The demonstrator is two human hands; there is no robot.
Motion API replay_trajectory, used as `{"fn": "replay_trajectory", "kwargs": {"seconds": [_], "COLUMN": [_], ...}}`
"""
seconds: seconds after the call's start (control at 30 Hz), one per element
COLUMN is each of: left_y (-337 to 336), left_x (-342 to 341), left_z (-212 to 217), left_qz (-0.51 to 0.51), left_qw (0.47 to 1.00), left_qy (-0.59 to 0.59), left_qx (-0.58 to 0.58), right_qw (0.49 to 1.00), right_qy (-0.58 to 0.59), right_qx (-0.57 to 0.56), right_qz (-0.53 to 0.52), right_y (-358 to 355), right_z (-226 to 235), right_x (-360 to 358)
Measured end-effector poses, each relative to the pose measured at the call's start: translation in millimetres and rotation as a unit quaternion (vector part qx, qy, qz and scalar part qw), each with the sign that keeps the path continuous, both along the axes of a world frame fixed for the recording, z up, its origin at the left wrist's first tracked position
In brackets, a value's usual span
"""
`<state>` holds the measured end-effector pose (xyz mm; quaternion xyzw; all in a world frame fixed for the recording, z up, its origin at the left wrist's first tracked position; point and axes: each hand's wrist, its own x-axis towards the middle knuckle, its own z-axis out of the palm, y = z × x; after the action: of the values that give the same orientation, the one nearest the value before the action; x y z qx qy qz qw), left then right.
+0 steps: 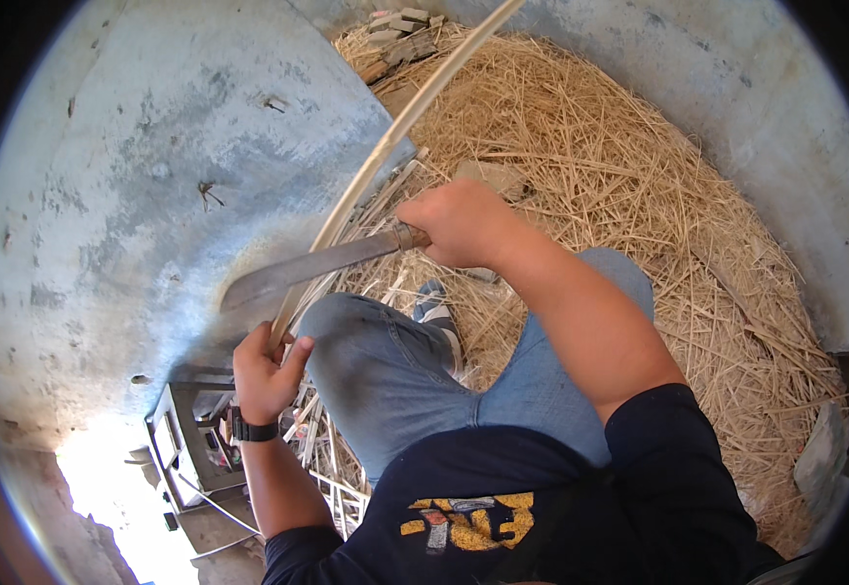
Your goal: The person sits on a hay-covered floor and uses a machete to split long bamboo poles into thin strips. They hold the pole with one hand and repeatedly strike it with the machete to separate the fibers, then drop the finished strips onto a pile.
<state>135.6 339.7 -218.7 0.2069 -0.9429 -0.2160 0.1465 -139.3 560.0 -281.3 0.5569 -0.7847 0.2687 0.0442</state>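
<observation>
Pale, long curved bamboo strip (385, 146) is pinched in the left hand (267, 375); the right hand (463, 222) clenches a grey-bladed knife (308, 268) across it, straw shavings (619, 185) heaped around.

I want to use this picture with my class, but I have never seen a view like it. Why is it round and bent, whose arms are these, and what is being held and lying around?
There is no machine: a person wears a wide fisheye camera on the head, looking down, so straight edges curve. The arms rising from the lower edge are the person's own. The left hand, with a dark wristband, grips a long pale bamboo strip. The right hand holds a large knife whose blade lies against that strip. The person sits in blue jeans. A heap of straw-like shavings covers the concrete floor, with more cut strips beside the left knee.
</observation>
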Motion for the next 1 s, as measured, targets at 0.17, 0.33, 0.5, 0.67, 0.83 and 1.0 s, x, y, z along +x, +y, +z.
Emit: {"fn": "replay_trajectory", "kwargs": {"seconds": [0.17,0.33,0.5,0.67,0.83,1.0], "left_y": [4,6,4,7,4,1], "left_x": [-13,-19,-29,-30,-26,-28], "left_z": [1,3,-15,-4,3,-7], "left_qz": [0.023,0.031,0.014,-0.005,0.000,0.013], "left_qw": [0.996,0.999,1.000,0.997,0.996,0.999], "left_qy": [0.030,0.005,0.011,0.017,-0.013,-0.019], "left_qx": [0.076,-0.009,-0.008,-0.080,-0.089,-0.030], "right_qw": [0.960,0.944,0.995,0.954,0.924,0.964], "right_qy": [-0.245,-0.270,-0.089,-0.287,-0.340,-0.261], "right_qx": [-0.050,-0.100,0.040,-0.056,-0.121,-0.029], "right_qz": [-0.124,-0.157,-0.036,-0.064,-0.127,-0.050], "right_y": [22,17,-8,7,8,-8], "right_z": [-8,-22,2,-15,-29,-12], "right_x": [-56,-64,-8,-49,-70,-29]}}
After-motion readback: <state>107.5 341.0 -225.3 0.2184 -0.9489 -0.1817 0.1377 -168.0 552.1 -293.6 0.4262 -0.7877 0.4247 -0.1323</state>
